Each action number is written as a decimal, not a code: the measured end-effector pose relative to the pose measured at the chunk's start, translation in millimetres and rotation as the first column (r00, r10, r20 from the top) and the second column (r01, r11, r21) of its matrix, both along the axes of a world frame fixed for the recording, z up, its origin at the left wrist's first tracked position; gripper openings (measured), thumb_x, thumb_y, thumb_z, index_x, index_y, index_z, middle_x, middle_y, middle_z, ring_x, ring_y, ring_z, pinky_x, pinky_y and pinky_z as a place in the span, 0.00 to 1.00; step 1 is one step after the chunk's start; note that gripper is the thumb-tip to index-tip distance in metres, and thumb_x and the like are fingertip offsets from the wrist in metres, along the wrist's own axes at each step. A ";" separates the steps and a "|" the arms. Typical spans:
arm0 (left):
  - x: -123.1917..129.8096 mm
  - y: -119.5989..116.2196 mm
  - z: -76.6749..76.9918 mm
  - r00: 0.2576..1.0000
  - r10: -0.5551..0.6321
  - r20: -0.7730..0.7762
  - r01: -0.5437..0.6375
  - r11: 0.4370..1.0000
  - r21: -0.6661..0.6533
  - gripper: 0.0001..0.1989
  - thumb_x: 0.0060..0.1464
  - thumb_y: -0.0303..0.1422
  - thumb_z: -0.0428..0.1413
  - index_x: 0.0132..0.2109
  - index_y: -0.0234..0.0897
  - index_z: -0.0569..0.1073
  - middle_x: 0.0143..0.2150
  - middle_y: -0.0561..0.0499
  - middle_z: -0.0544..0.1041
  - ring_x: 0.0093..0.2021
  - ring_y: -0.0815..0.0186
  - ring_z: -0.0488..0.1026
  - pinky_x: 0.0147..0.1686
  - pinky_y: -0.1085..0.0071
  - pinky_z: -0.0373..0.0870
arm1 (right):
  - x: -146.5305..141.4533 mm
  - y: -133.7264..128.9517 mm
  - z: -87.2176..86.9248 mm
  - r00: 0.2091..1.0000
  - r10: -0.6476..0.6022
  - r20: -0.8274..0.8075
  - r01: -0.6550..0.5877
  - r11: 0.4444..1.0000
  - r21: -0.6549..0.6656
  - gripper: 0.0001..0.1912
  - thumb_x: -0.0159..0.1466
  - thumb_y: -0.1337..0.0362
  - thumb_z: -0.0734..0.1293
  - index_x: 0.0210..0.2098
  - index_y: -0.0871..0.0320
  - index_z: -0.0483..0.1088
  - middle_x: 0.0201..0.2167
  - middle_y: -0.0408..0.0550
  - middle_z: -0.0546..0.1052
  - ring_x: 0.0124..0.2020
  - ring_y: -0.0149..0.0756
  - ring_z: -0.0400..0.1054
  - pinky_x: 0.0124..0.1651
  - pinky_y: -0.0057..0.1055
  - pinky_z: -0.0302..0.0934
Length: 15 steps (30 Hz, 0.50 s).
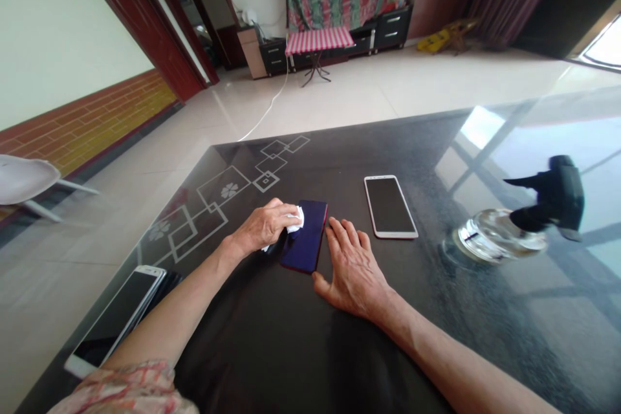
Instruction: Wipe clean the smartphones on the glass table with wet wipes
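Surface (252,349): black, glossy, pale line squares toward left. Off right, I see spray bottle (504,233), clear rounded body, black trigger head. Right grip (352,265) open, fingers loosely spread, palm down just beside red right edge of navy phone (308,242). Left grip (262,226) closed on crumpled white wad (295,220), over phone's far left part, so nearer by overlap. Phone lies between grips: flat, thin slab, long axis pointing away, far end leaning right. Wad looks soft; paper or cloth, I cannot tell.
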<state>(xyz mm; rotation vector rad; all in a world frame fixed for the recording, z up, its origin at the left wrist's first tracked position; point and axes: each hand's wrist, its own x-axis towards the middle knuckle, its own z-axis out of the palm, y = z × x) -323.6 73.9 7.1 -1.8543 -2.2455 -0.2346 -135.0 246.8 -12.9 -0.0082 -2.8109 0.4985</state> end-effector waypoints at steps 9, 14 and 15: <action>-11.0 8.6 1.1 0.999 0.047 -0.008 -0.047 0.999 0.000 0.22 0.57 0.20 0.45 0.46 0.42 0.79 0.50 0.50 0.77 0.46 0.66 0.69 0.42 0.72 0.70 | 0.9 0.3 1.5 1.000 0.000 0.012 0.000 1.000 0.002 0.40 0.56 0.51 0.65 0.61 0.72 0.60 0.65 0.66 0.58 0.65 0.59 0.48 0.64 0.52 0.45; 8.1 -10.4 6.3 1.000 0.010 0.027 -0.009 0.999 -0.038 0.20 0.60 0.21 0.46 0.46 0.44 0.78 0.50 0.51 0.76 0.46 0.67 0.68 0.43 0.73 0.70 | 1.0 -0.2 0.0 1.000 0.000 0.007 0.000 1.000 0.004 0.40 0.56 0.51 0.65 0.61 0.71 0.61 0.65 0.66 0.58 0.65 0.60 0.49 0.64 0.52 0.46; 7.5 -10.8 5.5 0.999 0.013 0.032 -0.012 1.000 -0.027 0.20 0.60 0.21 0.45 0.46 0.43 0.78 0.50 0.51 0.76 0.46 0.67 0.68 0.43 0.73 0.70 | 0.9 -0.2 -0.5 1.000 -0.002 0.005 0.002 1.000 0.005 0.40 0.56 0.51 0.65 0.61 0.71 0.61 0.66 0.66 0.58 0.65 0.60 0.49 0.64 0.52 0.45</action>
